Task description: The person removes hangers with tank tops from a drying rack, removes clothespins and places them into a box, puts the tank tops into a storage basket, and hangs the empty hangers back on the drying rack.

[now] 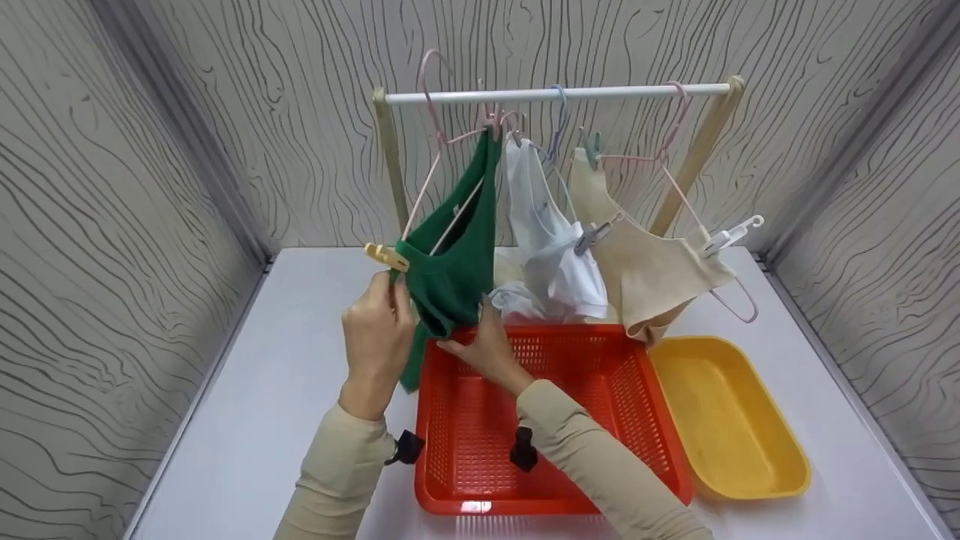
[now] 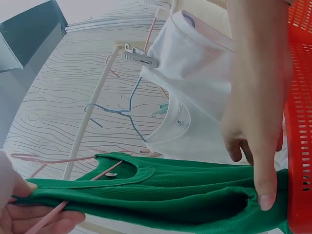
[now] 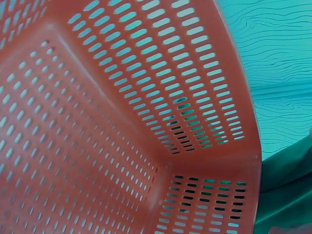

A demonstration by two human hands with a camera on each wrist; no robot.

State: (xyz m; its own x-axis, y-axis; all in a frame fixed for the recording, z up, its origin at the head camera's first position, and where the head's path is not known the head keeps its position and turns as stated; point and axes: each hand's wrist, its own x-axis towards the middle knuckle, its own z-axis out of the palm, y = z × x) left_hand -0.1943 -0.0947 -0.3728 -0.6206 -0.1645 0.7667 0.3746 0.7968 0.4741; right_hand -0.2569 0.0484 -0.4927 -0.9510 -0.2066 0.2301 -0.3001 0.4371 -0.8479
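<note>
A green tank top point(image 1: 457, 277) hangs from a pink hanger point(image 1: 422, 195), with a pink clothespin point(image 1: 491, 116) at its upper shoulder and a yellow clothespin point(image 1: 387, 257) at its lower-left shoulder. Just below the yellow clothespin, my left hand point(image 1: 379, 322) pinches the tank top's shoulder. In the left wrist view its thumb lies above the green cloth and its fingers beneath, beside the hanger's arm. My right hand point(image 1: 491, 349) is at the garment's lower hem, thumb spread wide from the other fingers. The thumb point(image 2: 265, 195) touches the green cloth in the left wrist view.
A white rail point(image 1: 615, 91) on wooden posts also carries a white shirt point(image 1: 544, 217) and a beige top point(image 1: 645, 262), both clipped with clothespins. Below stand a red perforated basket point(image 1: 551, 506) and a yellow tray point(image 1: 739, 412) on the white table point(image 1: 247, 390).
</note>
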